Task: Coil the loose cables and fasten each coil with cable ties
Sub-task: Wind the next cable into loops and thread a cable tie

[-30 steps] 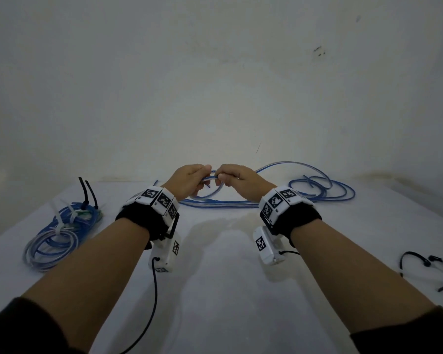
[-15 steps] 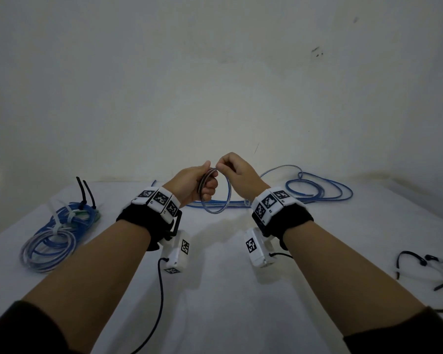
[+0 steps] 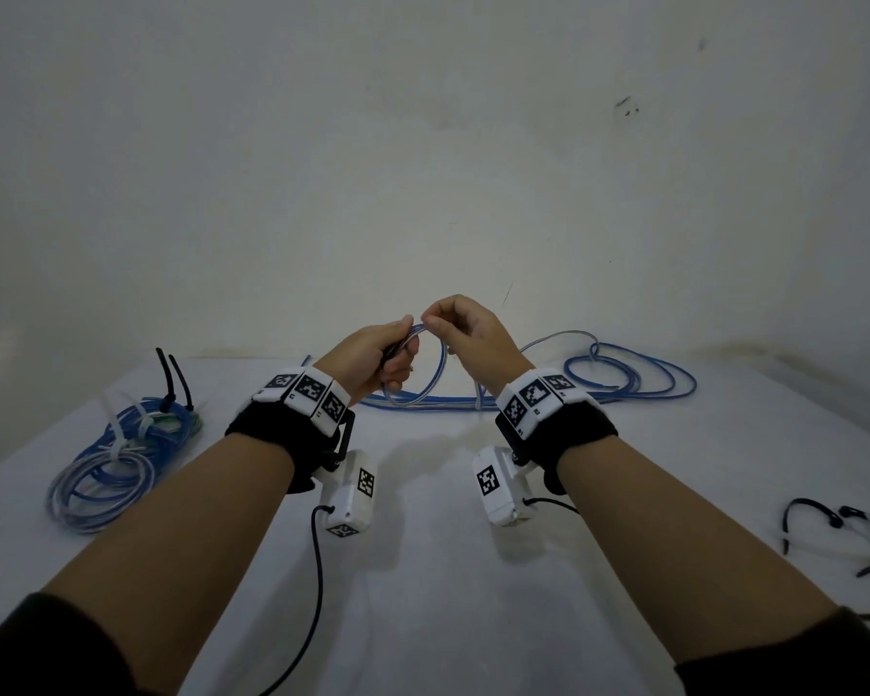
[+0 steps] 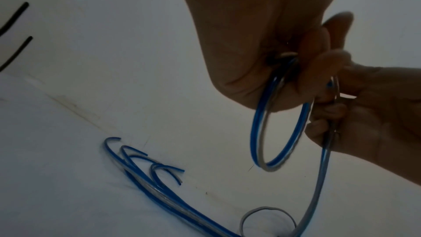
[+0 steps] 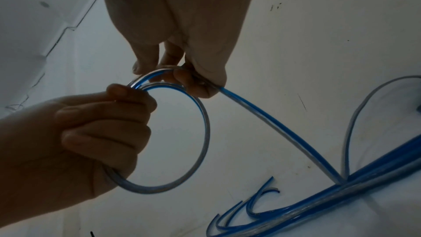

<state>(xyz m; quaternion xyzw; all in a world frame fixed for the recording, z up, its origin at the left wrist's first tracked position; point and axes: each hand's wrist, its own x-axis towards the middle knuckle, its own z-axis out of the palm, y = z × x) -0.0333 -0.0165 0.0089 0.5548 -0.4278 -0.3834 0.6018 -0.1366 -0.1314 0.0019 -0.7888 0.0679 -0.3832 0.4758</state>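
A blue and clear cable (image 3: 624,379) lies loose along the far side of the white table (image 3: 433,570). One small loop (image 3: 440,366) of it is raised above the table. My left hand (image 3: 388,354) grips this loop (image 5: 200,132) in a fist at its left side. My right hand (image 3: 460,334) pinches the cable (image 5: 262,114) at the top of the loop, next to the left thumb. From the right hand the cable (image 4: 318,177) runs down to the strands on the table. Several cut cable ends (image 4: 145,161) lie there too.
A finished pile of blue and clear coils (image 3: 121,454) with white and black cable ties sits at the left. Loose black cable ties (image 3: 845,535) lie at the right edge. The wall rises right behind the table.
Both hands have risen a little with the cable. The right hand has brought the cable over to the left thumb, closing a rounder loop.
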